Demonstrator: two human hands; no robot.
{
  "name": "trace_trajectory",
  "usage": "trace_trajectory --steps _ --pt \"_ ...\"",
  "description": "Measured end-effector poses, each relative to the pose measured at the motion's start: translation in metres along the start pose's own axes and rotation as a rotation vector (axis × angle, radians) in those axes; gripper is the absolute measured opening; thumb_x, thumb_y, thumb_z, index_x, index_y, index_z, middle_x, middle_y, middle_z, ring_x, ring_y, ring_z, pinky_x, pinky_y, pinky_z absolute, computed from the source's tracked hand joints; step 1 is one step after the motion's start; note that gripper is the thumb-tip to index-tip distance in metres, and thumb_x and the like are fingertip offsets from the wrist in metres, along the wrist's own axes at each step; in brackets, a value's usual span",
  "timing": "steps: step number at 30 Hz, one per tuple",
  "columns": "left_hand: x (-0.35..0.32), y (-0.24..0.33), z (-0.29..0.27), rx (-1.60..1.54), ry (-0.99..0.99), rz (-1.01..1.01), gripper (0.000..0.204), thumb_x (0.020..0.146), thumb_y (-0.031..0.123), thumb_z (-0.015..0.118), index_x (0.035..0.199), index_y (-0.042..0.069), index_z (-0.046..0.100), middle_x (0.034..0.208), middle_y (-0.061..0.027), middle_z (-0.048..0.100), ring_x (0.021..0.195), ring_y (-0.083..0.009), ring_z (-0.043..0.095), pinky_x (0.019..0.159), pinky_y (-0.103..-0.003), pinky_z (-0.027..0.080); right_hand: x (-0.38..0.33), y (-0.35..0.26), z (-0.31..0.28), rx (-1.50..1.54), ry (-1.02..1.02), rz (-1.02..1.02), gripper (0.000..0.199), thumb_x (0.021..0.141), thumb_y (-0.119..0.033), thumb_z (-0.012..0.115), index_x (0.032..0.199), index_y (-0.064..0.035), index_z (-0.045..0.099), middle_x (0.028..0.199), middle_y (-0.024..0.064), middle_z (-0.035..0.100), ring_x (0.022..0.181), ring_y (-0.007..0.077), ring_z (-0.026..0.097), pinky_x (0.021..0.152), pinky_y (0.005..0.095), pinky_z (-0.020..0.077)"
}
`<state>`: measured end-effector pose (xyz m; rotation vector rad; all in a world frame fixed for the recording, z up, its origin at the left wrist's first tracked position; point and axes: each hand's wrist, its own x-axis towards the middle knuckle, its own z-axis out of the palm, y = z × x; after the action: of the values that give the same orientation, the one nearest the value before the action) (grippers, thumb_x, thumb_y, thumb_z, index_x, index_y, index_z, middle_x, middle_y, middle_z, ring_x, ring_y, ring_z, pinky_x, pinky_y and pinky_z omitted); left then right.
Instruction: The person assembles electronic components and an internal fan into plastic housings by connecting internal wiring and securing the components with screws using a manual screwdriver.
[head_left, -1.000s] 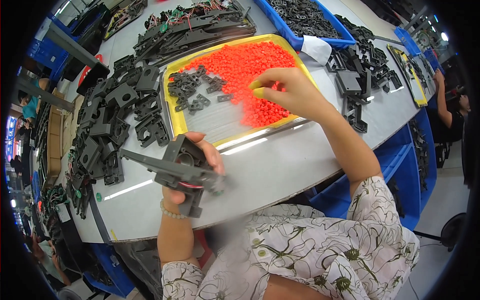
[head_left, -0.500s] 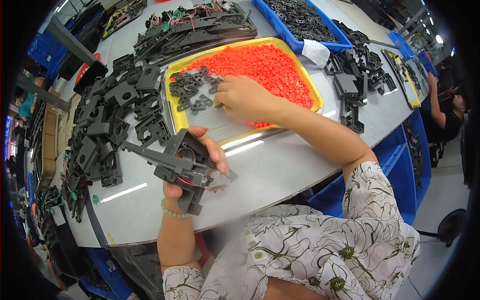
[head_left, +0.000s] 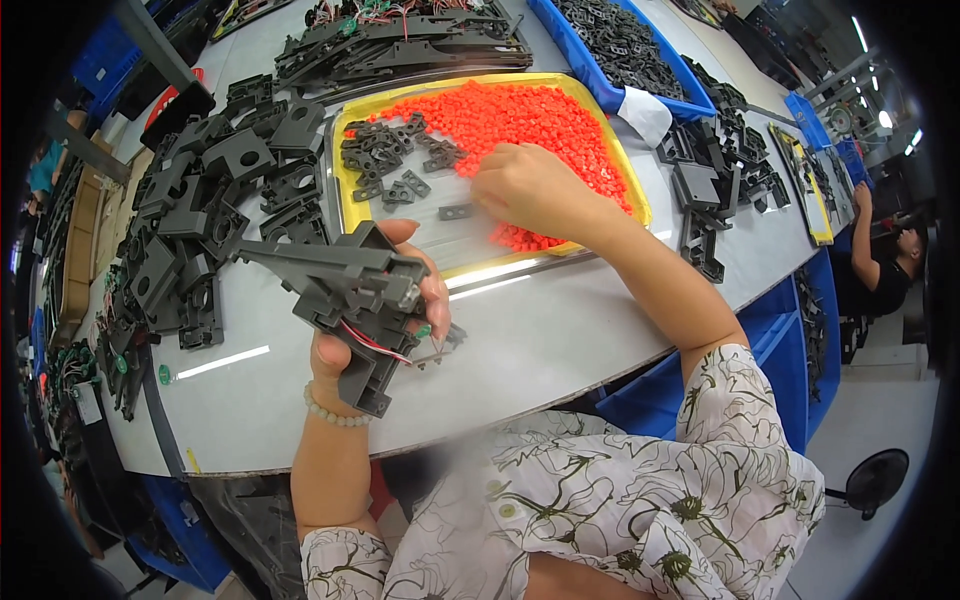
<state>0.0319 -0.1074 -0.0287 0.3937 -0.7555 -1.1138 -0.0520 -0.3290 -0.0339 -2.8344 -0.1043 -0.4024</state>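
My left hand (head_left: 425, 285) grips a dark grey plastic housing (head_left: 350, 290) above the near side of the table. The housing has a long arm pointing left, and red and white wires (head_left: 372, 342) run along its lower side. My right hand (head_left: 525, 190) is over the yellow-rimmed tray (head_left: 352, 205), fingers curled at the edge of the small orange-red plastic pieces (head_left: 520, 115). Its fingertips are hidden, so anything in them cannot be made out. A single small grey plate with holes (head_left: 455, 212) lies just left of those fingers. Several similar grey plates (head_left: 375, 150) sit in the tray's left part.
Dark grey housings (head_left: 195, 205) are piled on the left. Long dark parts with wires (head_left: 400, 55) lie behind the tray. A blue bin (head_left: 620, 50) of small dark parts stands at the back, and more dark parts (head_left: 700, 190) are on the right. Another person (head_left: 880, 250) is far right.
My right hand has moved right toward the orange-red pieces, and a small grey plate now lies apart from its fingers. The housing in my left hand has tilted and shifted slightly left.
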Motion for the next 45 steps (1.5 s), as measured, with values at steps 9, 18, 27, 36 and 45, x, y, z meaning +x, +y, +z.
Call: trace_trajectory --steps 9,18,27,36,45 --pt "-0.001 0.003 0.0 0.004 0.021 0.01 0.098 0.062 0.058 0.07 0.133 0.005 0.028 0.094 -0.0118 0.05 0.08 -0.0215 0.053 0.059 -0.034 0.046 0.0 -0.003 0.005 0.052 0.071 -0.012 0.008 0.068 -0.007 0.057 0.073 -0.0037 0.062 0.074 0.0103 0.056 0.078 0.0261 0.053 0.07 0.0371 0.0448" --pt "-0.004 0.005 -0.003 0.039 0.027 -0.003 0.099 0.063 0.06 0.068 0.132 0.003 0.027 0.093 -0.0121 0.05 0.08 -0.0214 0.053 0.057 -0.033 0.047 0.008 -0.011 0.01 0.028 -0.006 -0.093 0.012 0.069 -0.007 0.058 0.079 -0.0035 0.063 0.078 0.0082 0.056 0.081 0.0267 0.054 0.071 0.0372 0.0452" --pt "-0.006 0.005 -0.002 0.052 0.05 0.007 0.098 0.063 0.059 0.068 0.132 0.003 0.028 0.094 -0.0126 0.05 0.08 -0.0217 0.053 0.058 -0.034 0.047 0.003 0.002 -0.014 -0.017 0.011 0.061 0.009 0.072 -0.007 0.057 0.077 -0.0063 0.064 0.078 0.0087 0.058 0.083 0.0262 0.055 0.072 0.038 0.0453" --pt "-0.004 0.005 -0.002 0.056 0.052 -0.038 0.097 0.064 0.06 0.068 0.131 0.003 0.028 0.094 -0.0128 0.049 0.081 -0.0217 0.052 0.06 -0.034 0.047 0.007 -0.002 0.006 -0.242 -0.137 -0.047 0.007 0.071 -0.009 0.056 0.073 -0.0029 0.06 0.075 0.0098 0.058 0.079 0.0274 0.055 0.071 0.0388 0.0449" --pt "-0.003 0.009 -0.001 0.113 0.044 -0.014 0.097 0.064 0.061 0.067 0.131 0.003 0.029 0.094 -0.0122 0.049 0.08 -0.0213 0.052 0.059 -0.034 0.047 0.011 0.003 -0.003 -0.033 -0.117 0.069 0.01 0.073 -0.005 0.056 0.081 -0.0005 0.058 0.083 0.0133 0.057 0.083 0.0278 0.056 0.071 0.0374 0.046"
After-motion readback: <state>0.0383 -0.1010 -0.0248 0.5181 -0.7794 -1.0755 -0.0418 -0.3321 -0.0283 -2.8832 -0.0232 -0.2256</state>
